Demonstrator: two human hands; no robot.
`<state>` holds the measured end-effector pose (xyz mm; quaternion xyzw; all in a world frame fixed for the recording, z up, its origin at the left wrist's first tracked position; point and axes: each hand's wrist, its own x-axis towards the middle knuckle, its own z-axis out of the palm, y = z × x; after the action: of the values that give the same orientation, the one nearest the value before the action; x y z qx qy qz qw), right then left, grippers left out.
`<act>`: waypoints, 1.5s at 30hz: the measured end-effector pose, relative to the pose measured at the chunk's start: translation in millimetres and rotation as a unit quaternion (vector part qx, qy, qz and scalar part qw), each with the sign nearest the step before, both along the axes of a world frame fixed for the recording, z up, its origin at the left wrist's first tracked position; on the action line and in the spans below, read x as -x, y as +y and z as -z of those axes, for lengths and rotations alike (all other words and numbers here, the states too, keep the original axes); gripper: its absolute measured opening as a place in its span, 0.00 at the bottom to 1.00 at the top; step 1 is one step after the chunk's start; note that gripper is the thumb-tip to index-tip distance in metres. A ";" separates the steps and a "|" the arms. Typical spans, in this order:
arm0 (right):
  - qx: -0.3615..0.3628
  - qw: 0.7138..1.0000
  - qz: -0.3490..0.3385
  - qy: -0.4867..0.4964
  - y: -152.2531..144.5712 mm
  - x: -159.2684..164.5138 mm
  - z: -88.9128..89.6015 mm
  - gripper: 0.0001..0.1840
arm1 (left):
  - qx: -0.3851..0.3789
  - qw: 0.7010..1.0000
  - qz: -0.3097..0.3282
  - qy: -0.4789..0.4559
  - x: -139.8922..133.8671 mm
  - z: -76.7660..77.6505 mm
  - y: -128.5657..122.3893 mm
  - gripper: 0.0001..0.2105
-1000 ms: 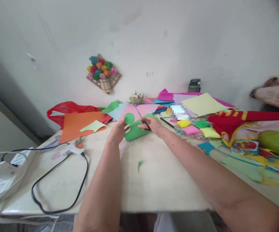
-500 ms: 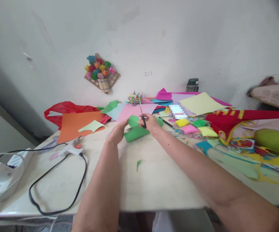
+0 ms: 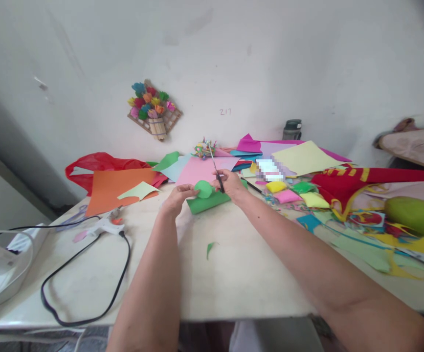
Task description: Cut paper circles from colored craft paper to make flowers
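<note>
Between my hands is a round green paper piece (image 3: 203, 189), its left edge pinched in the fingers of my left hand (image 3: 178, 199). My right hand (image 3: 231, 186) is closed around black-handled scissors (image 3: 219, 180), whose blades point up and away from the paper. The right fingertips come close to the circle's right edge; whether they touch it I cannot tell. Just below both hands a larger curled sheet of green paper (image 3: 212, 201) lies on the table (image 3: 248, 264). Nearer to me rests a small green scrap (image 3: 210, 249).
To the left are a white glue gun (image 3: 106, 226) with a looping black cord and a power strip (image 3: 2, 269). Orange paper (image 3: 118, 188) and pink paper (image 3: 204, 168) lie behind. At right are clay packets (image 3: 287, 196), paper scraps and a green fruit (image 3: 419, 215).
My left hand has moved slightly left and lower, and the green circle now faces me flat, apart from the larger sheet. The scissors stay in my right hand.
</note>
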<state>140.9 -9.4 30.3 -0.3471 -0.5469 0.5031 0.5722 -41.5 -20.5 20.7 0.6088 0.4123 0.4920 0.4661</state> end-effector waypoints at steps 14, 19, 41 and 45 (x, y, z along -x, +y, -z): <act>0.013 0.999 0.009 0.031 3.1 0.2 2.3 0.24 | -0.010 1.000 -0.006 -0.024 -4.6 -0.3 -1.7 0.11; 0.027 0.999 0.011 0.033 -1.4 3.6 3.4 0.24 | -0.015 0.996 -0.056 -0.063 -10.9 4.2 1.3 0.12; -0.003 0.990 -0.117 -0.081 -14.1 5.6 2.7 0.19 | 0.005 0.976 -0.042 -0.213 -16.5 0.5 3.2 0.14; -0.001 0.982 -0.145 -0.118 -14.5 5.0 6.5 0.18 | 0.002 0.979 -0.041 -0.200 -17.1 1.8 3.9 0.14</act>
<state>135.9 -23.9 23.8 -0.3210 -0.6554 0.5356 0.4249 -24.4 -16.6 18.9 0.4799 0.3362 0.6215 0.5200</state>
